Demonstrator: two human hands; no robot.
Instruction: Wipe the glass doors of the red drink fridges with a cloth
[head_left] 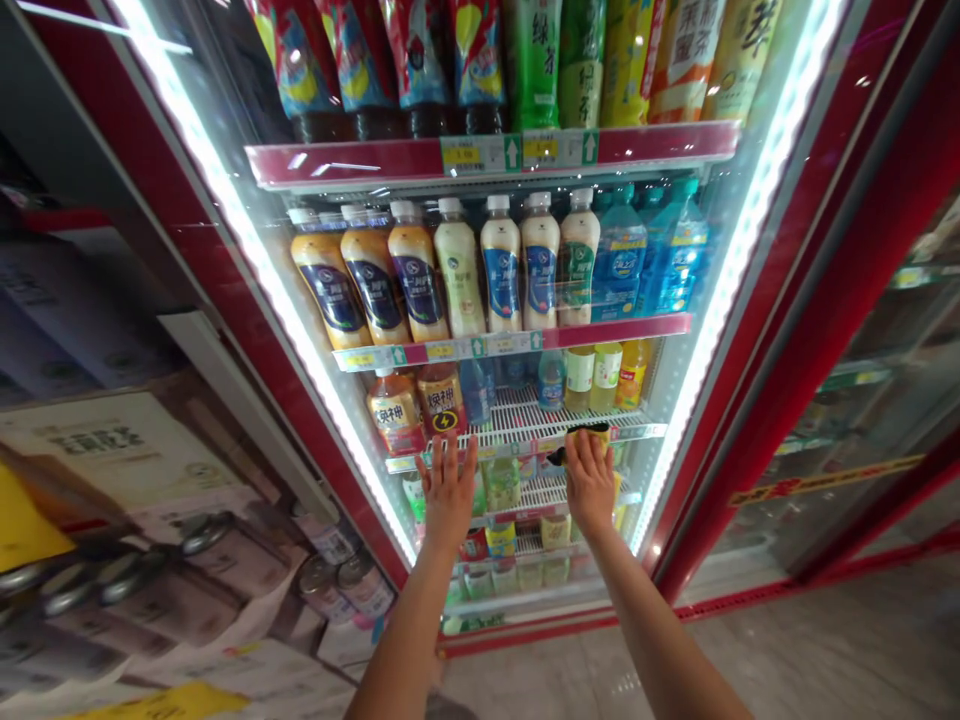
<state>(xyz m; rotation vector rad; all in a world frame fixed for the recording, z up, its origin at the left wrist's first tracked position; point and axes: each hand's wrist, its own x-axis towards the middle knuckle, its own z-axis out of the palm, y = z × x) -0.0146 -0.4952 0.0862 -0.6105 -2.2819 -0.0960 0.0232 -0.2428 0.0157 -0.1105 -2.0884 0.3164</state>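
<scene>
In front of me stands a lit drinks cooler with a red frame (675, 520) and a glass front. My left hand (448, 492) lies with fingers stretched and spread at the glass, before the lower shelves; it holds nothing. My right hand (590, 484) presses a yellow and black cloth (596, 430) against the glass at about the same height, fingers over it. Through the glass, close to my left hand, I see a bottle with a dark label (441, 398). Behind the cloth runs a wire shelf (525, 430), partly hidden by it.
Rows of milk tea bottles (501, 265) and blue drink bottles (679, 255) fill the middle shelf. Cans (232, 555) and cartons stand close on the left. Another red-framed cooler door (840, 480) is on the right. Tiled floor (840, 640) shows below.
</scene>
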